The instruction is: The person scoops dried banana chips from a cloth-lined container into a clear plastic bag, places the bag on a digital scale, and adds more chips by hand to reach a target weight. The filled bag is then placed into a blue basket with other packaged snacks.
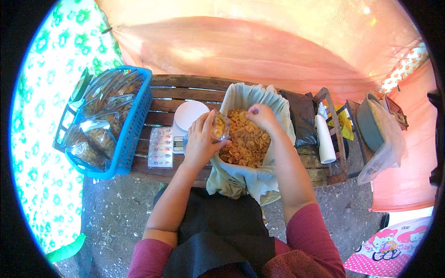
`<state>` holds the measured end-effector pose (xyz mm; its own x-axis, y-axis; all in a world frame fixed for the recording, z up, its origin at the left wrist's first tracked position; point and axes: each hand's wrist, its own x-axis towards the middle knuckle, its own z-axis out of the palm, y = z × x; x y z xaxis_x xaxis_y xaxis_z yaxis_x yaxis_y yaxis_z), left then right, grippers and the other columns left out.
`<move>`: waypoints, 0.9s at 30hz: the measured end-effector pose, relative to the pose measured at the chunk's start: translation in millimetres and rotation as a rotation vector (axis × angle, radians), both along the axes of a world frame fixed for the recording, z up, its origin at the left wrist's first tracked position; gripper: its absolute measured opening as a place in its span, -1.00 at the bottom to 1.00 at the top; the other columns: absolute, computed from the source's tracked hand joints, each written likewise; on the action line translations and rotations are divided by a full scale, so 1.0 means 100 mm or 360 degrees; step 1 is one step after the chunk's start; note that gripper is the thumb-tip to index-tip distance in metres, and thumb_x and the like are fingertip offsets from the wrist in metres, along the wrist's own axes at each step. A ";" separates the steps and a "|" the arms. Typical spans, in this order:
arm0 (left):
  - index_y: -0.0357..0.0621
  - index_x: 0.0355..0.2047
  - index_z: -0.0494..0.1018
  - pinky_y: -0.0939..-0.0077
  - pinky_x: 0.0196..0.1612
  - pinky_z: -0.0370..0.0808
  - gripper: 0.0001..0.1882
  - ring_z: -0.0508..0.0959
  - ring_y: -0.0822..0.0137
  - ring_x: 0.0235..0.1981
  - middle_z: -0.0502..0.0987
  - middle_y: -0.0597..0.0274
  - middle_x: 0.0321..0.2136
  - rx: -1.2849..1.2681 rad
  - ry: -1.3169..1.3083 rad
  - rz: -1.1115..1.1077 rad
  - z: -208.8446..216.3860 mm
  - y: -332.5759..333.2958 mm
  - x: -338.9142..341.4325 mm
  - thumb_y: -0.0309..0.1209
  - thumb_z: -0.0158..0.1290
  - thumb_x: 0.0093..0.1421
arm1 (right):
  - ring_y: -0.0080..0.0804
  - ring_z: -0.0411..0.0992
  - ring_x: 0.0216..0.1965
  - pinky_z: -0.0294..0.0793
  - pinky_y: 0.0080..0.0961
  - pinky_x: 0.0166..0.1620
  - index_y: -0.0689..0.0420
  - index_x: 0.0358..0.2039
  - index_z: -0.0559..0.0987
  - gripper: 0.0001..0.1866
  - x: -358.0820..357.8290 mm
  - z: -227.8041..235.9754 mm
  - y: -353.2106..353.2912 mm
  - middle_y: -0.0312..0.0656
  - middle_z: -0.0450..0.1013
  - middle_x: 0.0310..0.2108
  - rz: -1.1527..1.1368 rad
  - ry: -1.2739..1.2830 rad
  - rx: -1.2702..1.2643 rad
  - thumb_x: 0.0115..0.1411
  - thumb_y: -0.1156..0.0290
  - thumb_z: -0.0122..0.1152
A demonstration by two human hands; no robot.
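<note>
left hand point(201, 140) has a clear bag point(220, 126) in its grip; right hand point(262, 116) is over the loose chips point(245, 144), and whether its grip holds any i cannot tell; their lining cloth point(255, 178) hangs past the front edge of the surface point(162, 105)

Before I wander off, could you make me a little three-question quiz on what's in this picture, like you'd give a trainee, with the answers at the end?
1. True or false: the blue basket stands to the right of the white scale.
2. What does the person's left hand hold?
3. Fill in the blank: the loose chips lie heaped inside a lining of pale ____.

Key:
1. False; the blue basket is left of the white scale.
2. A clear bag.
3. Cloth.
</note>
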<state>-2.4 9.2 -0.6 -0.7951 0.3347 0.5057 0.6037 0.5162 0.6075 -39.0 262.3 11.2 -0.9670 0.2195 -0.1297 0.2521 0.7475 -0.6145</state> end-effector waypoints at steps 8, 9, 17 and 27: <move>-0.22 0.25 0.17 0.06 0.15 0.33 0.03 0.35 -0.13 0.12 0.33 -0.10 0.09 0.0011 0.0046 0.0012 -0.01 0.04 -0.06 -0.19 0.44 -0.20 | -0.45 0.52 -0.36 0.51 -0.45 -0.27 0.22 -0.30 0.62 -0.75 0.07 0.69 -0.49 -0.20 0.55 -0.44 0.0604 0.0211 -0.0493 0.06 0.34 0.37; -0.22 0.25 0.17 0.06 0.14 0.34 0.03 0.35 -0.13 0.12 0.33 -0.09 0.09 0.0027 0.0058 0.0010 -0.01 0.04 -0.07 -0.19 0.44 -0.19 | -0.45 0.53 -0.35 0.52 -0.44 -0.26 0.23 -0.28 0.62 -0.74 0.03 0.63 -0.49 -0.20 0.56 -0.43 0.0612 0.0241 -0.0589 0.07 0.34 0.37; -0.21 0.24 0.19 0.07 0.15 0.34 0.02 0.35 -0.12 0.12 0.33 -0.08 0.09 0.0033 0.0003 0.0033 0.04 -0.02 -0.03 -0.22 0.46 -0.21 | -0.05 0.54 -0.21 0.51 -0.24 -0.11 0.18 -0.15 0.62 -0.75 -0.24 -0.45 -0.10 0.04 0.55 -0.30 0.0389 0.0123 0.0502 0.14 0.43 0.26; -0.19 0.26 0.17 0.09 0.17 0.29 0.03 0.34 -0.08 0.12 0.33 -0.03 0.10 0.0058 -0.0006 0.0015 -0.01 -0.01 -0.07 -0.21 0.44 -0.20 | -0.18 0.55 -0.30 0.54 -0.30 -0.18 0.16 -0.17 0.63 -0.75 -0.21 -0.36 0.18 -0.09 0.57 -0.24 0.0155 0.0055 -0.0115 0.14 0.37 0.27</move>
